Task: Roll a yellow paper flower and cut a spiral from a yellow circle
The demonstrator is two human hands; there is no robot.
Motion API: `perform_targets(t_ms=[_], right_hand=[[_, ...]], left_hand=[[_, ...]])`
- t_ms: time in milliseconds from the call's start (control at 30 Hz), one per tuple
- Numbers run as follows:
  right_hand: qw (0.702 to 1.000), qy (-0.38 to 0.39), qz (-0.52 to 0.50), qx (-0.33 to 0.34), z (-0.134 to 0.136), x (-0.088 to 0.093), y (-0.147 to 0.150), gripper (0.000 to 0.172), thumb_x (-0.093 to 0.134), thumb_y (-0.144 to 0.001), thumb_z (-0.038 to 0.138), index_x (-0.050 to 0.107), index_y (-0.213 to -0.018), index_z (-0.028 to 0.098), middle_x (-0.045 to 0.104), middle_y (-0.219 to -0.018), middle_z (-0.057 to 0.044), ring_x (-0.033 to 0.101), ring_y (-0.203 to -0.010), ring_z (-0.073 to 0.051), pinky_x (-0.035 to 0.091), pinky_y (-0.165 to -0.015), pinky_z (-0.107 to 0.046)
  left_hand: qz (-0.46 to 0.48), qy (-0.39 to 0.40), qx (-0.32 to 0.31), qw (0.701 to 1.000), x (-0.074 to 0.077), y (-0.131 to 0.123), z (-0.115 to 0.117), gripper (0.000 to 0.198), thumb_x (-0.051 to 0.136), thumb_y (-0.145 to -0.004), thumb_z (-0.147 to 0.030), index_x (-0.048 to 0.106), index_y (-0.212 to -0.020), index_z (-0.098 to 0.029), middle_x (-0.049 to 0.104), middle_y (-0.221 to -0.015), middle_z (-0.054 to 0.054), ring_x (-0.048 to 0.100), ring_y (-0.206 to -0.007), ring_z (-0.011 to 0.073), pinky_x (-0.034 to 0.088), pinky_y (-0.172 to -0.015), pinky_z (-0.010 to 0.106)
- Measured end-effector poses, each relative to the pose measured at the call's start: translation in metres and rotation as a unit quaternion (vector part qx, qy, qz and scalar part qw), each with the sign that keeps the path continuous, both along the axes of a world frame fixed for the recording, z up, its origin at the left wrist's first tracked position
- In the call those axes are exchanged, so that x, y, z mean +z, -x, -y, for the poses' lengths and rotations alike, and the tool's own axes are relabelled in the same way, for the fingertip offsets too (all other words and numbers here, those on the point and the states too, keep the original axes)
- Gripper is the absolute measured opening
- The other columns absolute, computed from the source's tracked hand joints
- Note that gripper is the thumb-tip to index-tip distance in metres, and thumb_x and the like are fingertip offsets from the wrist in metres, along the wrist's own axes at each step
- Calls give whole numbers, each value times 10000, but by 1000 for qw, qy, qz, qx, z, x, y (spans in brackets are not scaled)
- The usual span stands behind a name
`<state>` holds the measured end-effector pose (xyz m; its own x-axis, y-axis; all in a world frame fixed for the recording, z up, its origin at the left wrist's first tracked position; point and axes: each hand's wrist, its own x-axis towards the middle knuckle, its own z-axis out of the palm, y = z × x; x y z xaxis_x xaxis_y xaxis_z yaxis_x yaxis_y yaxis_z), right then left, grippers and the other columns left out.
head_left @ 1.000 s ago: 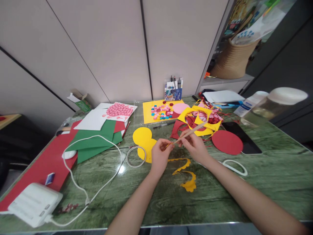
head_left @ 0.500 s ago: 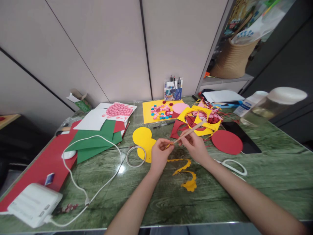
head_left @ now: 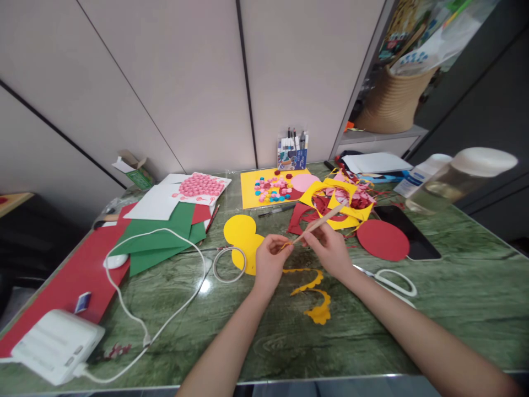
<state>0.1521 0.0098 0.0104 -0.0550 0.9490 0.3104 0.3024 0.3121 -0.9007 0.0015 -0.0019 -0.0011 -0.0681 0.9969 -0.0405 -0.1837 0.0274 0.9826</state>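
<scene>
My left hand (head_left: 271,257) is closed in a pinch around one end of a scalloped yellow paper strip (head_left: 320,314). The rest of the strip trails in a loose curl over the table below. A slim tan stick (head_left: 320,222) is gripped in my closed right hand (head_left: 330,252), its lower tip meeting the strip at my left fingertips. Whether the paper is wound round that tip is too small to tell. Left of my left hand lie yellow paper circles (head_left: 239,229) and a roll of tape (head_left: 230,264). White-handled scissors (head_left: 397,282) rest beside my right forearm.
Yellow and red paper offcuts (head_left: 330,190), a red circle (head_left: 383,240) and a phone (head_left: 425,242) lie to the right, near a capped bottle (head_left: 450,179). Small coloured rolls cover a yellow sheet (head_left: 248,190) behind. A white cable (head_left: 167,325) loops across the left.
Both hands stay nearly in place, with the stick's tip still at the left fingertips. The hanging yellow strip has shifted very slightly to the left.
</scene>
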Motion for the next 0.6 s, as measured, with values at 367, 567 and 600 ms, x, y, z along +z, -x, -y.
perform_targets(t_ms=[367,567,600], right_hand=[[998,13,-22,50,1,4,5,132,589,-789,265,514,-885,213,577,-773,-10,590,-692,-178,498,-639,-299],[998,12,-33,45,-1,2,5,136,597,-777,280,503,-847,213,556,-760,-8,582,-687,-176,496,-632,-296],[998,11,-34,45,-1,2,6,132,598,-775,281,501,-836,214,548,-761,-7,578,-685,-174,496,-627,-293]], left_hand=[[-38,-20,-13,999,2,1,2,150,692,-668,-199,612,-789,-157,650,-734,21,615,-710,138,472,-693,249],[-45,-31,-20,998,3,1,3,140,677,-698,-233,618,-804,-163,657,-747,28,621,-723,145,472,-698,251],[-45,-32,-22,998,3,1,3,139,673,-703,-237,619,-808,-164,659,-752,30,624,-727,148,474,-702,254]])
